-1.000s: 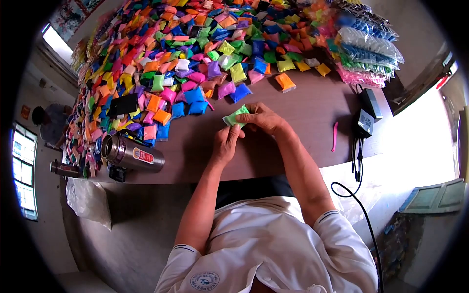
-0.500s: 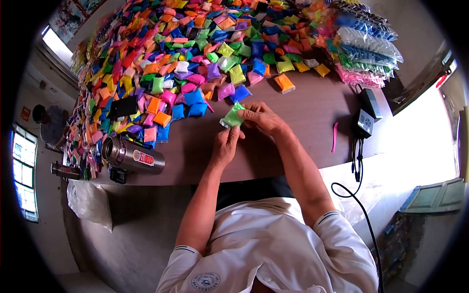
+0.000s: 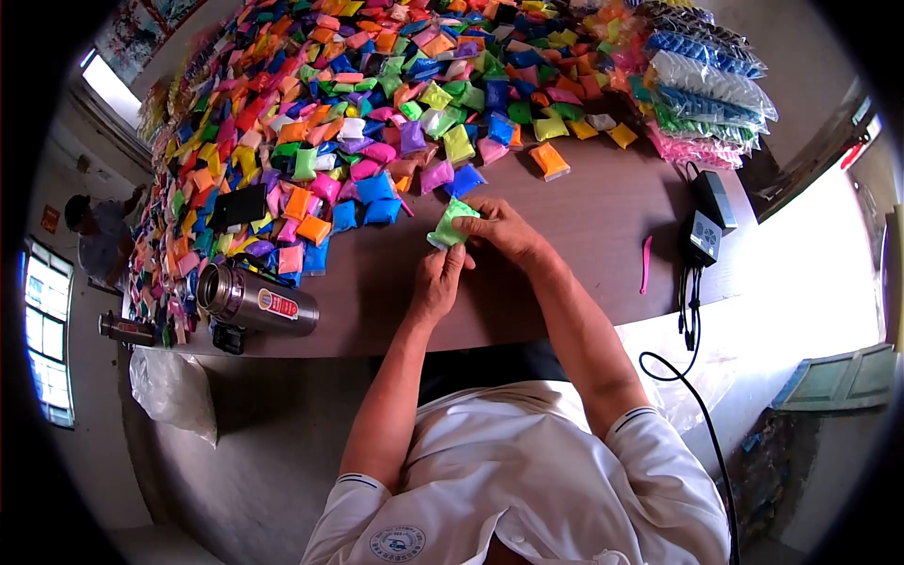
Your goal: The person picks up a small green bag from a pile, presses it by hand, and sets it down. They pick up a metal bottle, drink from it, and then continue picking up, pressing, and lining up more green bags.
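A small light-green packet (image 3: 446, 226) in clear wrap is held above the table between both hands. My left hand (image 3: 439, 281) pinches its lower edge with thumb and fingers. My right hand (image 3: 501, 229) grips its right side, thumb lying across the front; the fingers behind are partly hidden. Just beyond the hands, a blue packet (image 3: 464, 180) and a pink-purple packet (image 3: 437, 176) lie at the near edge of a big heap of coloured packets (image 3: 367, 104).
A steel thermos (image 3: 259, 299) lies on its side at left, near a dark flat box (image 3: 239, 207). On the right are a pink plastic stick (image 3: 646, 265), black power adapters (image 3: 704, 235) with cables, and stacked bagged packets (image 3: 711, 85). Another person (image 3: 102, 235) is at the far left.
The green packet has turned slightly in my hands and now shows more of its face. The person at the far left has shifted, with an arm now toward the heap.
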### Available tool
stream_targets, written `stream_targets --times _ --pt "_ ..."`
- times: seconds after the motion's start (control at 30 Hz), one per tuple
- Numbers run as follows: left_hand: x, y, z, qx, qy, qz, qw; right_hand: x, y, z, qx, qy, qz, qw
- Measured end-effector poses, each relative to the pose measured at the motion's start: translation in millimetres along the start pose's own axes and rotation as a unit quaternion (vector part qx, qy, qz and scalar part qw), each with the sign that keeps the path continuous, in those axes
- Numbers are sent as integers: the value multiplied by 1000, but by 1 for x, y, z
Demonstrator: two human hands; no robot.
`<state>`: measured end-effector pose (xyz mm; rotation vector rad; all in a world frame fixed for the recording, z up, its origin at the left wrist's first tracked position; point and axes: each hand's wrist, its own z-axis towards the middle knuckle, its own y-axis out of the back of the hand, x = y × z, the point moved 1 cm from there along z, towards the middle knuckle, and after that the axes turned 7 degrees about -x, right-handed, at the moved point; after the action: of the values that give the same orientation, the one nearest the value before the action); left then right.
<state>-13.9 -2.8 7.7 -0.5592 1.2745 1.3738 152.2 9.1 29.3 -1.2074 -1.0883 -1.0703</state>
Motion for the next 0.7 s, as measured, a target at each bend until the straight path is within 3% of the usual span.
stream_targets --times 0.4,0.47,0.7 --pt "4 -1 0 -2 9 -11 1000 -9 3 4 19 -6 17 1000" --pt "5 -1 0 -6 11 -20 1000 -16 5 6 29 -79 151 985" --pt "-1 0 0 -7 -8 -7 1000 -27 10 11 51 -58 88 993"
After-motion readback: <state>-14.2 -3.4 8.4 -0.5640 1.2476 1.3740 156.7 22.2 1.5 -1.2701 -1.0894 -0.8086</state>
